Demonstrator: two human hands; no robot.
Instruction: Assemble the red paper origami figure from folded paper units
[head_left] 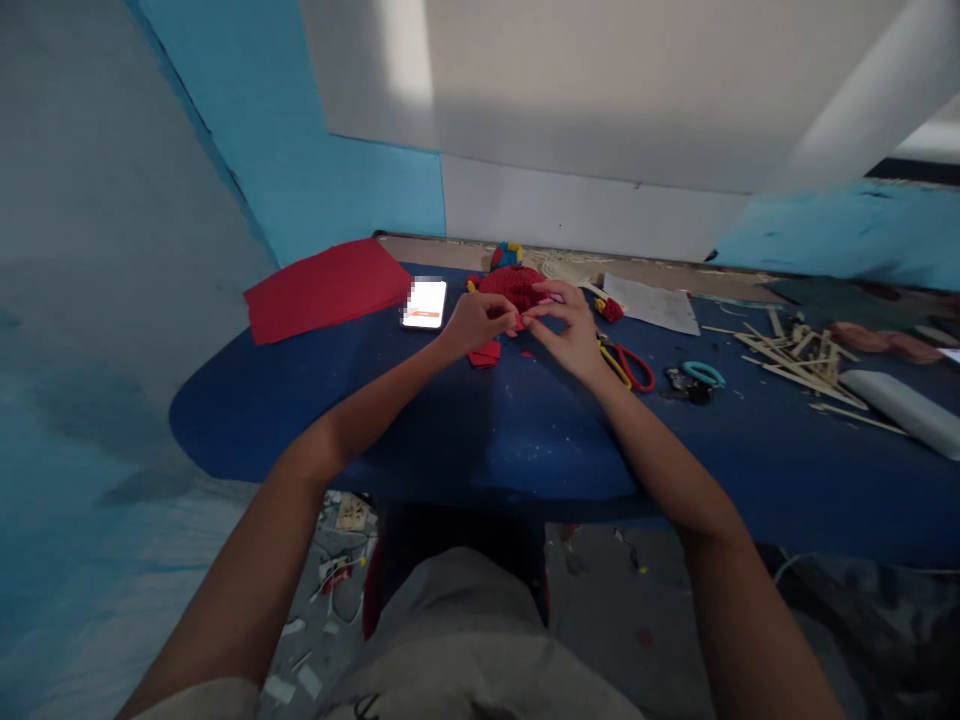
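Observation:
Both my hands meet over the dark blue table (465, 430). My left hand (476, 322) and my right hand (564, 325) are closed in a pinch on a small red paper piece (520, 321) between their fingertips. Just behind them sits a rounded red paper model (512, 283) with yellow and blue bits on top. A few small red folded pieces (485, 353) lie on the table under my left hand.
A stack of red paper sheets (326, 287) lies at the left, a lit phone (424, 303) beside it. Red-handled scissors (630, 365), a teal-handled tool (701, 375), wooden sticks (799, 355), a white sheet (651, 303) and a grey roll (904, 410) lie to the right.

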